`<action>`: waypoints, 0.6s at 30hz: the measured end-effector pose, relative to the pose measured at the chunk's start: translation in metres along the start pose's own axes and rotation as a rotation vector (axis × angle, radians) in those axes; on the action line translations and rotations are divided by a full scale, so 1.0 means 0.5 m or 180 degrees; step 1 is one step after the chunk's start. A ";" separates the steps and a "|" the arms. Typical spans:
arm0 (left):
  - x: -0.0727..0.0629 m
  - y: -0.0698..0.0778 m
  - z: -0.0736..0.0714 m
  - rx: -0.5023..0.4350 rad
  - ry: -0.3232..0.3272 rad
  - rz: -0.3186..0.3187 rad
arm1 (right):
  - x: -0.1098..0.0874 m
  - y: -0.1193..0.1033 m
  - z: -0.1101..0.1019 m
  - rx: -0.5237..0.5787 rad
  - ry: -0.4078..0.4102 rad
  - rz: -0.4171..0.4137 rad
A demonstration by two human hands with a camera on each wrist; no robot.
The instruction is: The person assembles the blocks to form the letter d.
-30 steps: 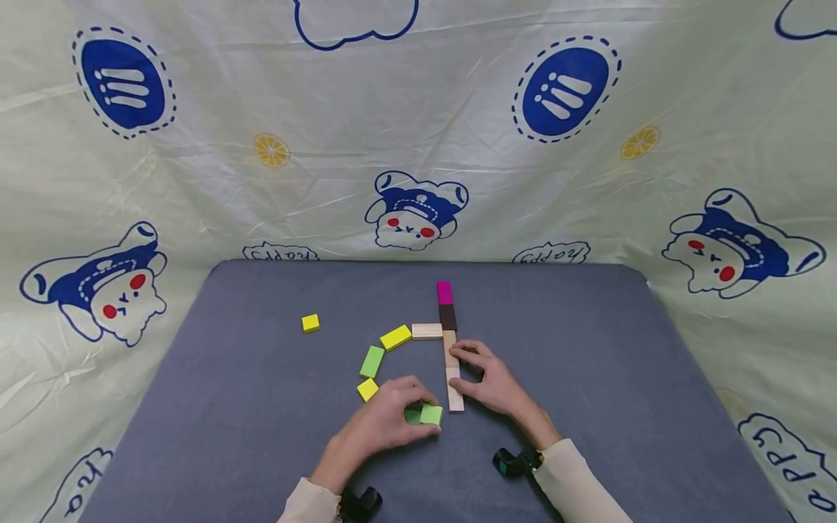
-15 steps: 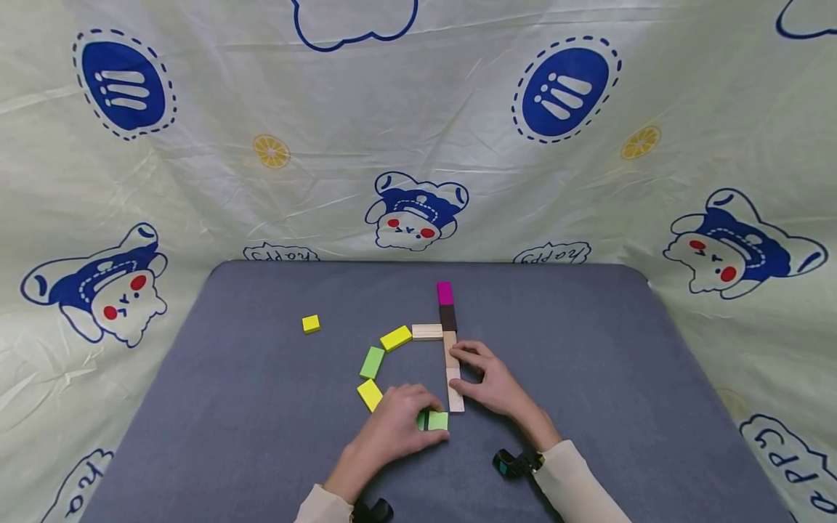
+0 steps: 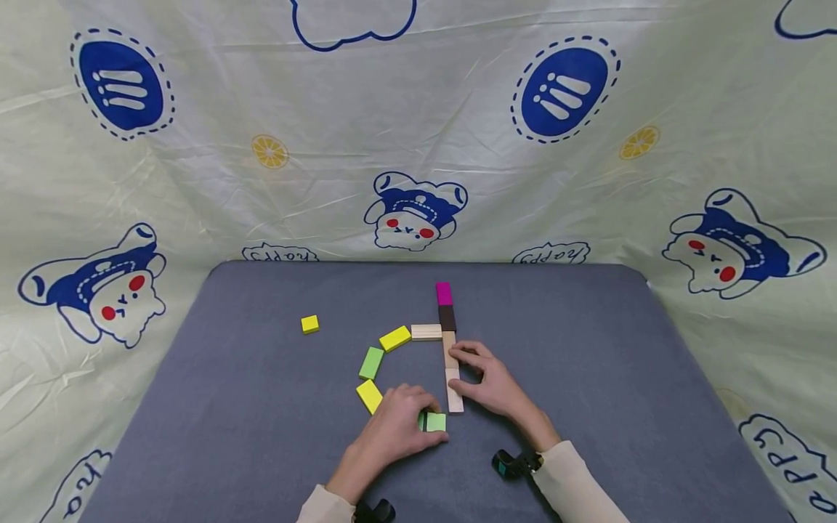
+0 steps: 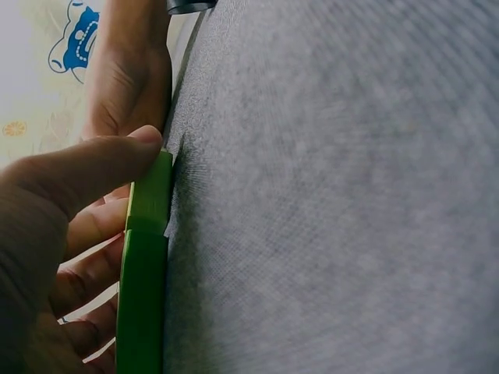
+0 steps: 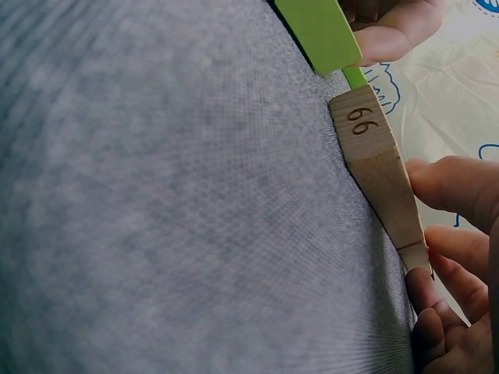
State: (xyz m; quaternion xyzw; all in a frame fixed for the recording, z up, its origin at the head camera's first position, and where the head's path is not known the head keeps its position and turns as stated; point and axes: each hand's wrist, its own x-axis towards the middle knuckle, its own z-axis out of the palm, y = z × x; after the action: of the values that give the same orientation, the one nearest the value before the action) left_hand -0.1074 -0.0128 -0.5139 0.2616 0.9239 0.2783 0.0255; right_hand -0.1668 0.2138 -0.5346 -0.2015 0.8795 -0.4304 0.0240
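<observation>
My left hand (image 3: pixel 395 426) pinches a light green block (image 3: pixel 436 422) between thumb and fingers, just left of the near end of a line of plain wooden blocks. In the left wrist view a darker green block (image 4: pixel 142 304) lies end to end with it, largely hidden by the hand in the head view. My right hand (image 3: pixel 492 381) rests thumb and fingertips along the right side of the line, at a tan wooden block (image 3: pixel 449 341) and a pale wooden block (image 3: pixel 455 401). That pale one bears the number 66 on its end in the right wrist view.
A dark brown block (image 3: pixel 447 318) and a magenta block (image 3: pixel 444 293) continue the line away from me. Curving left are a light wooden block (image 3: pixel 426 333), a yellow block (image 3: pixel 395 338), a green block (image 3: pixel 370 363) and another yellow block (image 3: pixel 369 396). A small yellow block (image 3: pixel 310 325) lies apart.
My left hand has slid right and slightly toward me with the light green block, uncovering more of the near yellow block. In the last half second it barely moves. My right hand keeps its place.
</observation>
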 end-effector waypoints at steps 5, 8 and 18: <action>0.002 0.001 0.000 -0.0011 -0.0019 -0.0012 | -0.001 0.000 -0.002 0.0009 0.0018 -0.0024; 0.002 0.001 0.000 -0.0016 -0.0029 -0.0016 | -0.001 0.001 -0.003 -0.0011 0.0022 -0.0042; 0.005 0.000 -0.003 -0.0046 -0.0147 0.0001 | 0.000 0.003 -0.004 -0.0033 0.0017 -0.0029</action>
State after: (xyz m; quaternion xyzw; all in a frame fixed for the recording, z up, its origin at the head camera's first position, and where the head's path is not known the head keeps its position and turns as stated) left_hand -0.1099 -0.0125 -0.5122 0.2678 0.9210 0.2788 0.0487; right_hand -0.1676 0.2160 -0.5346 -0.2045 0.8809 -0.4265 0.0186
